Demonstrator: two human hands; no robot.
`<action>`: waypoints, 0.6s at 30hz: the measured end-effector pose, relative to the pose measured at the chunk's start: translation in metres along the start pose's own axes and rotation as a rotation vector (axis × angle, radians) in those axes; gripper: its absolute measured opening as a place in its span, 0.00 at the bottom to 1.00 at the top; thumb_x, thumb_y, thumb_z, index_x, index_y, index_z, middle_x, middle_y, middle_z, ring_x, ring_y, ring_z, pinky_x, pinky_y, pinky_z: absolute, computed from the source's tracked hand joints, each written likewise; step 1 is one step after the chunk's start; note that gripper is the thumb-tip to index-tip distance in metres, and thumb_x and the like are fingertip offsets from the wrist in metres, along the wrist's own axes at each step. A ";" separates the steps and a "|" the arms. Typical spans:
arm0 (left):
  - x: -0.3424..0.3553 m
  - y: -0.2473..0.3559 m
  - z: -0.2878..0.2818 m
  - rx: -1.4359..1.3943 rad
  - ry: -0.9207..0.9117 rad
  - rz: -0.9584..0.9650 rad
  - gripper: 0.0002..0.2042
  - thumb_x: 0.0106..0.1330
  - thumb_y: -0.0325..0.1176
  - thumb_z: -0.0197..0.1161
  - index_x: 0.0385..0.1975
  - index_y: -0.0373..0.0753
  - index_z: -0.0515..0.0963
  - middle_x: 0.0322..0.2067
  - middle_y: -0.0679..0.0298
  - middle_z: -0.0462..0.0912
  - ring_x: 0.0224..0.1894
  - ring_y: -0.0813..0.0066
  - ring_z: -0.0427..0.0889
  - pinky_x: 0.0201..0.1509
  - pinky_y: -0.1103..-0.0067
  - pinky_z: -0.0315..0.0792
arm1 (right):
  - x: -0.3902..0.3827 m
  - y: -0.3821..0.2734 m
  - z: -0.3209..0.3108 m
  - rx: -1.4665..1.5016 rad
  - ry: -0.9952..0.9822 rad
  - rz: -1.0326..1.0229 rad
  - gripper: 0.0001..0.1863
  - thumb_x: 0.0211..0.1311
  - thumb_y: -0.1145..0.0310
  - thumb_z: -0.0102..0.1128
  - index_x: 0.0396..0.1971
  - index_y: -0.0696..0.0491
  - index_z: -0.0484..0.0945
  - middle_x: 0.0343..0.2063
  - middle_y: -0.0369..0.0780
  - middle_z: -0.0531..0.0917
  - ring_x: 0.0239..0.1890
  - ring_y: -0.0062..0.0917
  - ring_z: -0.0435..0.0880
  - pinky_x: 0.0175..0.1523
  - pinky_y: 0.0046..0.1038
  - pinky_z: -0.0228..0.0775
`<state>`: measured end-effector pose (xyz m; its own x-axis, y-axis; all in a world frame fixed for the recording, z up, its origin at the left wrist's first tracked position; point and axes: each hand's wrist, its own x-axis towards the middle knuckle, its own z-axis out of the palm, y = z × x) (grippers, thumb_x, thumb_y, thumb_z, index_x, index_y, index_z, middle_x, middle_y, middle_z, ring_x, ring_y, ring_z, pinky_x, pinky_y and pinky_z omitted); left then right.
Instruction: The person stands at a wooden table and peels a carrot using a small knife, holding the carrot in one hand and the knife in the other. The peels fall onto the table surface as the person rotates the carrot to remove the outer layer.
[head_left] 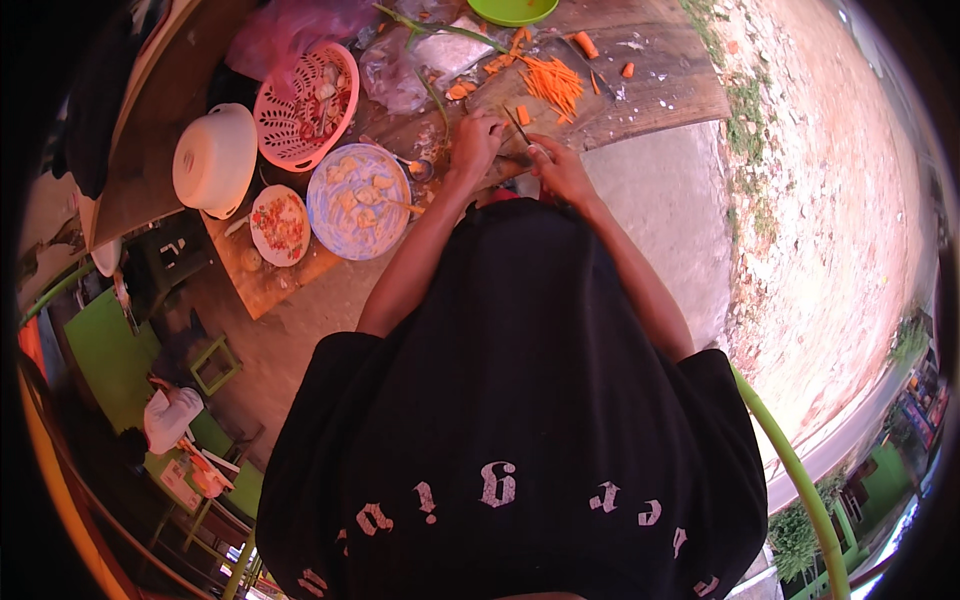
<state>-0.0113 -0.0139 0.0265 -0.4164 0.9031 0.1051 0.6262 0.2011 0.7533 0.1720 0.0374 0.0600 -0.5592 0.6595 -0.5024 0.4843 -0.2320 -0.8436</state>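
Both hands work close together at the near edge of the wooden table (650,100). Left hand (476,140) is curled over something small on the board, likely a carrot piece, but the fingers hide it, so I cannot tell how tight the hold is. Right hand (562,168) is closed around a knife (518,126), its thin dark blade angling up toward the left hand's fingers. Carrot strips (553,82) lie piled just beyond the hands, with loose carrot chunks (586,44) farther back. Risks: the blade sits right beside the left fingertips, so a slip on a small or rounded piece could nick them. The work is at the table's edge, so pieces could roll off onto the ground. The blue bowl (358,200) of pale food sits just left of the left forearm, and an elbow swing could knock it or the small plate (279,225) next to it. The pink basket (305,105) and white pot (214,158) are farther left, lower risk.
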 end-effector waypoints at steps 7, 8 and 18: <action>-0.008 -0.002 0.002 0.044 0.037 0.104 0.06 0.63 0.26 0.64 0.37 0.34 0.85 0.36 0.56 0.83 0.37 0.55 0.84 0.41 0.69 0.75 | 0.001 0.010 0.009 -0.233 0.109 -0.147 0.20 0.70 0.59 0.55 0.57 0.52 0.78 0.38 0.55 0.85 0.40 0.47 0.86 0.45 0.40 0.77; -0.009 -0.001 0.003 0.047 0.047 0.106 0.06 0.63 0.26 0.64 0.36 0.34 0.85 0.35 0.56 0.83 0.37 0.55 0.84 0.41 0.68 0.75 | -0.006 -0.002 0.008 -0.269 0.112 -0.132 0.20 0.70 0.60 0.55 0.57 0.51 0.78 0.38 0.57 0.84 0.42 0.49 0.85 0.46 0.42 0.77; -0.009 0.002 0.004 0.090 0.069 0.129 0.05 0.62 0.24 0.64 0.35 0.33 0.84 0.34 0.55 0.82 0.36 0.54 0.84 0.41 0.67 0.76 | -0.007 -0.004 0.016 -0.430 0.202 -0.188 0.16 0.68 0.63 0.53 0.52 0.49 0.82 0.32 0.57 0.84 0.38 0.53 0.85 0.45 0.49 0.77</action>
<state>-0.0037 -0.0206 0.0244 -0.3710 0.8960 0.2440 0.7328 0.1211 0.6695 0.1636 0.0222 0.0642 -0.5426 0.7963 -0.2672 0.6445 0.1907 -0.7404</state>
